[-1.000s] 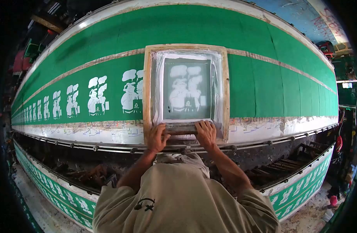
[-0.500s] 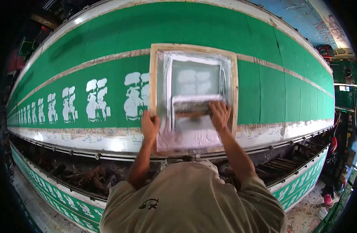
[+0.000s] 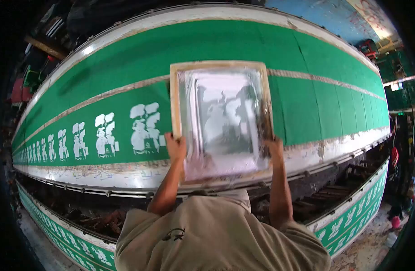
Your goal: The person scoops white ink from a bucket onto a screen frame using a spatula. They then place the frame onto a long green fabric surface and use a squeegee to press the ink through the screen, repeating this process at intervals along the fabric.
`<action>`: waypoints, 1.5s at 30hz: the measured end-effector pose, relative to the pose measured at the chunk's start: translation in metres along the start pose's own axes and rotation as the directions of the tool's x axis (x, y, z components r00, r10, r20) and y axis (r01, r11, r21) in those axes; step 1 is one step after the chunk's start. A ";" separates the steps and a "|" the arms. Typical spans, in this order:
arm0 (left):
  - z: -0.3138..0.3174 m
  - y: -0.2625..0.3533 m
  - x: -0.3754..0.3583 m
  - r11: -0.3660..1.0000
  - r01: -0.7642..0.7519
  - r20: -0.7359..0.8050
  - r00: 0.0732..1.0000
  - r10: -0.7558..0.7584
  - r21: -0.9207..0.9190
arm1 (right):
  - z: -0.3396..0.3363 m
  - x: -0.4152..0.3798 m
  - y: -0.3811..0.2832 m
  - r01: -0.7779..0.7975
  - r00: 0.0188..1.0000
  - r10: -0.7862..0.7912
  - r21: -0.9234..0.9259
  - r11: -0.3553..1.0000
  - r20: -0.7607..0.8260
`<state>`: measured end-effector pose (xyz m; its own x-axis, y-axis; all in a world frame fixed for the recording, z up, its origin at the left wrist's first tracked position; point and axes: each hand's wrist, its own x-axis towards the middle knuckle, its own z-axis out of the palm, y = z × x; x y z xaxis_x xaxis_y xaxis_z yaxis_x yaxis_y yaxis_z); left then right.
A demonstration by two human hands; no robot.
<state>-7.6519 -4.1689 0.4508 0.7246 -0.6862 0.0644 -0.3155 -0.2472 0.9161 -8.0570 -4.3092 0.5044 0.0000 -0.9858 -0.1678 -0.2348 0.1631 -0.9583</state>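
From the far left I see a row of white printed figures (image 3: 103,135) running along the green cloth (image 3: 307,95), too many and too small at the far end to count exactly; my left hand (image 3: 176,148) is clenched on the left rail of the one wooden screen frame (image 3: 219,65); the frame sits between both hands, its long axis running away from me across the long printing table (image 3: 316,151); my right hand (image 3: 276,149) grasps the right rail, equally near; two hands, one frame; no squeegee that I can make out.
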 end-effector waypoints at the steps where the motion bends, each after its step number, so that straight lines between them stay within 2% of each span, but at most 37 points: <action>1: 0.034 0.021 -0.011 0.997 -0.032 0.003 0.999 0.032 0.067 | -0.034 0.018 0.005 -0.054 0.999 0.054 0.005 0.999 -0.002; 2: 0.068 0.035 -0.018 0.989 -0.059 0.026 0.998 0.056 0.137 | -0.065 0.044 0.006 -0.108 0.994 0.108 0.008 0.994 0.000; 3: 0.094 0.062 -0.028 0.995 0.042 0.078 0.996 -0.049 0.088 | -0.091 0.063 0.005 -0.063 0.998 0.063 -0.001 0.998 0.024; 5: 0.135 0.077 -0.053 0.992 0.030 0.049 0.998 -0.037 0.122 | -0.137 0.074 0.011 -0.017 0.999 0.018 -0.009 1.000 0.040; 7: 0.140 0.088 -0.081 0.993 0.012 0.050 0.999 -0.018 0.115 | -0.161 0.076 0.025 -0.161 0.986 0.160 -0.045 0.986 -0.039; 8: 0.140 0.094 -0.089 0.994 -0.001 0.039 0.999 -0.004 0.108 | -0.167 0.063 0.030 -0.109 0.992 0.101 -0.098 0.989 -0.082; 9: 0.141 0.087 -0.095 0.994 0.010 0.046 0.999 -0.015 0.111 | -0.178 0.049 0.029 -0.203 0.979 0.203 -0.070 0.977 -0.011; 11: 0.143 0.068 -0.096 0.917 -0.140 0.039 0.990 0.136 0.374 | -0.185 0.044 0.076 -0.102 0.990 0.079 -0.211 0.972 -0.116; 12: 0.141 0.066 -0.094 0.862 -0.175 0.062 0.984 0.166 0.475 | -0.186 0.041 0.075 -0.108 0.991 0.087 -0.214 0.971 -0.103; 13: 0.138 0.069 -0.092 0.859 -0.164 0.058 0.986 0.156 0.484 | -0.183 0.040 0.067 -0.100 0.994 0.077 -0.333 0.938 -0.081; 14: 0.134 0.072 -0.089 0.826 -0.205 0.135 0.978 0.157 0.525 | -0.178 0.037 0.058 -0.088 0.996 0.069 -0.447 0.890 -0.058; 15: 0.130 0.076 -0.087 0.791 -0.245 0.213 0.966 0.149 0.560 | -0.172 0.031 0.050 -0.091 0.996 0.079 -0.453 0.887 -0.045; 16: 0.126 0.083 -0.089 0.790 -0.230 0.207 0.969 0.133 0.568 | -0.164 0.024 0.044 -0.095 0.995 0.076 -0.552 0.828 -0.059; 17: 0.123 0.092 -0.094 0.812 -0.252 0.178 0.966 0.185 0.526 | -0.152 0.015 0.035 -0.099 0.995 0.069 -0.643 0.760 -0.072; 18: 0.125 0.102 -0.093 0.831 -0.280 0.146 0.960 0.239 0.481 | -0.135 0.000 0.022 0.014 0.997 -0.073 -0.784 0.620 -0.040; 19: 0.134 0.110 -0.090 0.904 -0.291 0.203 0.950 0.236 0.312 | -0.118 -0.006 0.007 0.109 0.978 -0.206 -0.888 0.446 0.017; 20: 0.143 0.118 -0.083 0.949 -0.286 0.266 0.932 0.244 0.131 | -0.108 0.008 -0.008 0.335 0.921 -0.331 -0.852 0.403 0.206; 22: 0.176 0.141 -0.032 0.858 -0.489 0.372 0.834 0.407 0.159 | -0.081 0.082 -0.038 0.513 0.858 -0.216 -0.771 0.377 0.466; 23: 0.191 0.154 0.003 0.837 -0.528 0.441 0.792 0.422 0.147 | -0.067 0.130 -0.045 0.619 0.784 -0.308 -0.712 0.332 0.539; 24: 0.205 0.168 0.040 0.780 -0.611 0.426 0.747 0.511 0.135 | -0.048 0.181 -0.053 0.717 0.692 -0.399 -0.639 0.280 0.602; 25: 0.221 0.177 0.081 0.743 -0.661 0.415 0.709 0.571 0.107 | -0.030 0.230 -0.076 0.744 0.668 -0.318 -0.609 0.273 0.673; 26: 0.236 0.180 0.112 0.764 -0.642 0.394 0.720 0.571 0.067 | -0.012 0.270 -0.087 0.684 0.720 -0.241 -0.610 0.399 0.650; 27: 0.254 0.175 0.133 0.804 -0.585 0.400 0.766 0.503 0.109 | 0.005 0.287 -0.114 0.580 0.806 -0.122 -0.730 0.362 0.579; 29: 0.271 0.159 0.117 0.863 -0.470 0.404 0.837 0.370 0.183 | 0.025 0.278 -0.080 0.452 0.891 -0.150 -0.817 0.358 0.427; 31: 0.252 0.139 0.056 0.812 -0.506 0.381 0.840 0.387 0.291 | 0.006 0.214 -0.047 0.565 0.813 -0.405 -0.736 0.372 0.419; 33: 0.216 0.122 -0.029 0.782 -0.549 0.403 0.814 0.419 0.295 | -0.027 0.136 -0.025 0.559 0.822 -0.372 -0.739 0.377 0.432; 35: 0.180 0.112 -0.125 0.784 -0.508 0.435 0.833 0.342 0.357 | -0.064 0.053 0.006 0.559 0.820 -0.367 -0.753 0.348 0.439; 37: 0.151 0.109 -0.200 0.803 -0.493 0.397 0.847 0.355 0.334 | -0.094 -0.011 0.029 0.554 0.831 -0.239 -0.711 0.433 0.502; 38: 0.146 0.109 -0.214 0.799 -0.498 0.398 0.845 0.358 0.337 | -0.104 -0.034 0.031 0.567 0.821 -0.274 -0.660 0.493 0.501; 39: 0.139 0.109 -0.227 0.796 -0.519 0.403 0.831 0.384 0.311 | -0.111 -0.044 0.035 0.570 0.819 -0.277 -0.656 0.494 0.503; 41: 0.124 0.110 -0.231 0.785 -0.546 0.402 0.815 0.416 0.294 | -0.113 -0.044 0.043 0.656 0.754 -0.394 -0.638 0.404 0.526; 43: 0.115 0.110 -0.196 0.878 -0.418 0.631 0.752 0.189 0.235 | -0.112 -0.027 0.033 0.693 0.721 -0.352 -0.603 0.397 0.597; 45: 0.124 0.086 -0.152 0.937 -0.156 0.438 0.899 0.003 0.311 | -0.117 -0.012 0.002 0.701 0.697 -0.268 -0.551 0.453 0.666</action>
<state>-7.8648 -4.1709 0.4703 0.3815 -0.9175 -0.1125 -0.5993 -0.3381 0.7256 -8.1708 -4.3016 0.5318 0.7098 -0.7042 -0.0146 -0.6422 -0.6384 -0.4243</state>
